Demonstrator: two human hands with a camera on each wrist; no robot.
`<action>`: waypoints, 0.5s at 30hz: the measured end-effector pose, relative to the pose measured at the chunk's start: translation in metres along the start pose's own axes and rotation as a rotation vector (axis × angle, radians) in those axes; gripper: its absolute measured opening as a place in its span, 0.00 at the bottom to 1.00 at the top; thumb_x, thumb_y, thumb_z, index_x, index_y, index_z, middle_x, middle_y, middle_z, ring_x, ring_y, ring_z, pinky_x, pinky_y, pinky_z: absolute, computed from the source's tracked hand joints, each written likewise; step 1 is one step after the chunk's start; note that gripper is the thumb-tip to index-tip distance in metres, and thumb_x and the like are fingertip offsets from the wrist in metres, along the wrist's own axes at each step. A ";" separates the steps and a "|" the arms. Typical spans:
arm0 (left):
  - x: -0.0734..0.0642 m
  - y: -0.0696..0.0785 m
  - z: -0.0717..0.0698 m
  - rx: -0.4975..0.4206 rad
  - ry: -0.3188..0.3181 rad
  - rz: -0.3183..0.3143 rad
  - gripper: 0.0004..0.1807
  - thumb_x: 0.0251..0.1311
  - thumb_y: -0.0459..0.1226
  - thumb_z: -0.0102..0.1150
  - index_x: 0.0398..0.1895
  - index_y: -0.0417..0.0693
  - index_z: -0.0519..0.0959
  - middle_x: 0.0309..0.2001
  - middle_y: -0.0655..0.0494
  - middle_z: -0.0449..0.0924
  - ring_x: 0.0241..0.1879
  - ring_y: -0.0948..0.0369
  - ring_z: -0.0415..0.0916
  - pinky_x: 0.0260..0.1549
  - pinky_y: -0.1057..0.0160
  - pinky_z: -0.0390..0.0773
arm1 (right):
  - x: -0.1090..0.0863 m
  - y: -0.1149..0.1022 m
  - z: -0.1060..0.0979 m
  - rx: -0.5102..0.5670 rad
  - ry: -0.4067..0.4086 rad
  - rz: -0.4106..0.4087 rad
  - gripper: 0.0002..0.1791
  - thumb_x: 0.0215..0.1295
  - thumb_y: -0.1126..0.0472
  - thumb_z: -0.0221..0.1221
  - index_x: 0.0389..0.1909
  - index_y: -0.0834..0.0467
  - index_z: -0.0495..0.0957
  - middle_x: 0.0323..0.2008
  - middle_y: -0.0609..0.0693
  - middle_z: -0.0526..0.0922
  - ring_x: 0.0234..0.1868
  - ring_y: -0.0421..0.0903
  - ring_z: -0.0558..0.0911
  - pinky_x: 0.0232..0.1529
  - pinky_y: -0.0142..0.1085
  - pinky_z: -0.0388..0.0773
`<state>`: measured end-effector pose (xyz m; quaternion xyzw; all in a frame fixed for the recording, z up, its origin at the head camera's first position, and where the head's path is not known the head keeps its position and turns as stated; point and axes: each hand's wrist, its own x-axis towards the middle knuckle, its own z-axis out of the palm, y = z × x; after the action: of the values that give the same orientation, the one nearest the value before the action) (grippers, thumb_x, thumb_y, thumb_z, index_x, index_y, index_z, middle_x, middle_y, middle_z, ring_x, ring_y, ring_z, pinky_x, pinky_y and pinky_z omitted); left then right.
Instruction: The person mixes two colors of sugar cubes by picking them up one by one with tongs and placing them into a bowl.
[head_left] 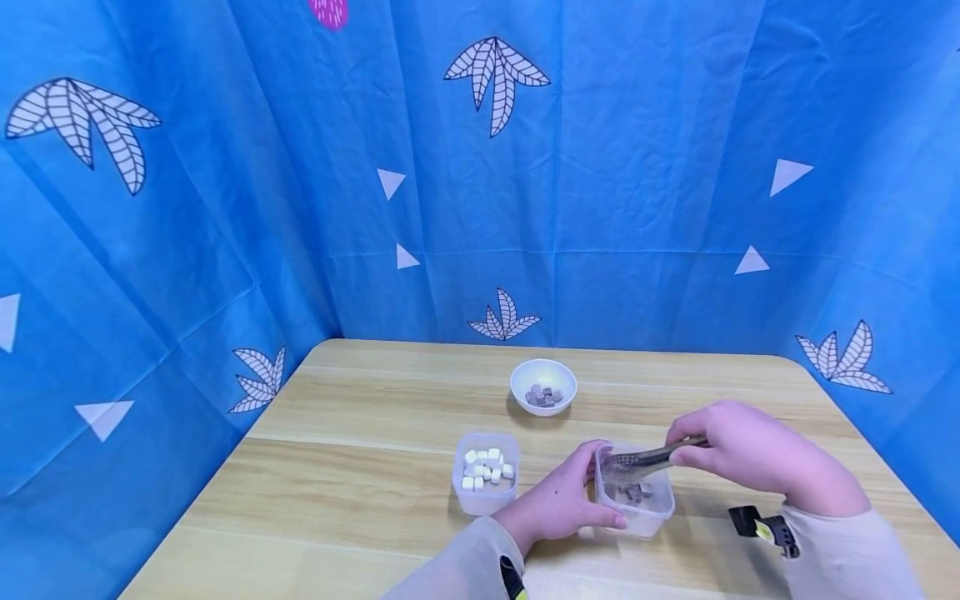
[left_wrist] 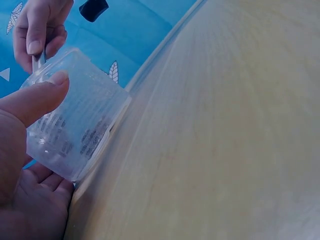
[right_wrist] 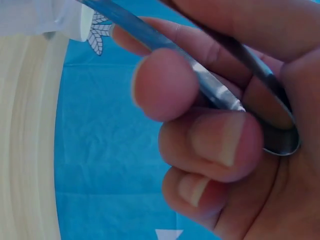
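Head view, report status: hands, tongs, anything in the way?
Left hand grips right-side clear container; right hand holds metal tongs reaching inside it. Gray cubes lie in that container. White bowl stands apart; nothing seen blocking the tongs.

Left arm extends forward from the lower edge of the head view; left hand [head_left: 562, 502] grips, thumb set apart from the fingers. Right arm reaches inward from the lower right; right hand [head_left: 753, 454] grips, several fingers curled palmward. Hands near, not touching.
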<state>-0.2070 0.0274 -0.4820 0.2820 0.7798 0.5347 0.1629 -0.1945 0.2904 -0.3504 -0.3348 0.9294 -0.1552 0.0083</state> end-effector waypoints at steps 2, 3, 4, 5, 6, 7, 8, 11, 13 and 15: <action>0.000 0.001 0.000 -0.003 -0.001 0.000 0.51 0.48 0.44 0.80 0.74 0.63 0.60 0.64 0.73 0.70 0.67 0.67 0.66 0.72 0.53 0.58 | -0.002 0.001 -0.003 0.007 0.007 0.000 0.04 0.68 0.50 0.65 0.40 0.42 0.86 0.35 0.29 0.82 0.34 0.29 0.78 0.35 0.38 0.80; 0.000 0.001 0.000 -0.003 -0.001 0.000 0.51 0.48 0.44 0.80 0.73 0.64 0.60 0.63 0.73 0.70 0.67 0.67 0.65 0.72 0.53 0.58 | -0.004 0.001 -0.005 0.013 0.009 0.000 0.04 0.68 0.50 0.64 0.40 0.42 0.86 0.35 0.29 0.82 0.34 0.29 0.77 0.35 0.38 0.80; 0.000 0.001 0.000 -0.002 0.000 -0.001 0.51 0.48 0.45 0.80 0.73 0.64 0.59 0.63 0.74 0.70 0.67 0.67 0.65 0.72 0.53 0.57 | -0.006 0.002 -0.006 0.022 0.013 -0.001 0.04 0.69 0.50 0.64 0.40 0.42 0.85 0.35 0.29 0.82 0.33 0.29 0.77 0.33 0.37 0.79; 0.000 0.002 0.000 0.001 0.002 -0.001 0.51 0.47 0.45 0.80 0.74 0.64 0.59 0.63 0.74 0.70 0.67 0.67 0.66 0.72 0.53 0.57 | -0.008 0.002 -0.008 0.032 0.017 0.001 0.05 0.69 0.50 0.64 0.41 0.43 0.85 0.34 0.29 0.81 0.31 0.30 0.76 0.32 0.36 0.78; 0.000 0.002 0.000 0.003 0.003 0.000 0.51 0.47 0.45 0.80 0.74 0.64 0.59 0.64 0.74 0.70 0.67 0.67 0.66 0.72 0.52 0.57 | -0.010 0.003 -0.010 0.047 0.023 0.007 0.05 0.70 0.51 0.63 0.42 0.43 0.85 0.32 0.29 0.80 0.29 0.30 0.75 0.30 0.35 0.76; 0.000 0.003 0.000 0.006 0.005 -0.001 0.51 0.47 0.45 0.80 0.74 0.64 0.59 0.64 0.73 0.70 0.67 0.67 0.66 0.72 0.52 0.57 | -0.013 0.003 -0.012 0.063 0.030 0.011 0.05 0.70 0.51 0.63 0.42 0.44 0.85 0.31 0.30 0.80 0.28 0.30 0.75 0.28 0.34 0.75; 0.000 0.003 0.000 0.010 0.006 -0.003 0.51 0.47 0.45 0.80 0.74 0.64 0.59 0.64 0.73 0.70 0.67 0.67 0.66 0.72 0.52 0.57 | -0.015 0.004 -0.014 0.075 0.040 0.016 0.05 0.70 0.52 0.63 0.43 0.44 0.85 0.29 0.30 0.79 0.26 0.30 0.74 0.27 0.33 0.73; -0.001 0.005 0.000 0.015 0.012 -0.022 0.52 0.47 0.46 0.80 0.74 0.64 0.59 0.66 0.70 0.70 0.67 0.66 0.66 0.72 0.52 0.57 | -0.021 0.004 -0.020 0.103 0.073 0.030 0.05 0.71 0.54 0.63 0.44 0.44 0.85 0.24 0.31 0.74 0.21 0.31 0.71 0.22 0.30 0.69; -0.002 0.005 0.000 0.014 0.015 -0.041 0.53 0.47 0.47 0.80 0.75 0.64 0.58 0.67 0.69 0.69 0.67 0.66 0.65 0.72 0.52 0.57 | -0.022 0.002 -0.021 0.095 0.121 0.024 0.05 0.71 0.55 0.63 0.44 0.43 0.84 0.23 0.30 0.73 0.21 0.31 0.71 0.22 0.30 0.69; -0.002 0.004 0.000 0.012 0.017 -0.053 0.53 0.47 0.47 0.80 0.76 0.64 0.58 0.68 0.68 0.69 0.67 0.66 0.65 0.72 0.52 0.58 | -0.019 0.000 -0.019 0.065 0.185 0.011 0.05 0.71 0.56 0.63 0.44 0.43 0.84 0.24 0.29 0.74 0.22 0.31 0.71 0.23 0.30 0.70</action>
<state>-0.2046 0.0271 -0.4780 0.2577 0.7914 0.5281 0.1687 -0.1822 0.3078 -0.3338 -0.3134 0.9225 -0.2154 -0.0657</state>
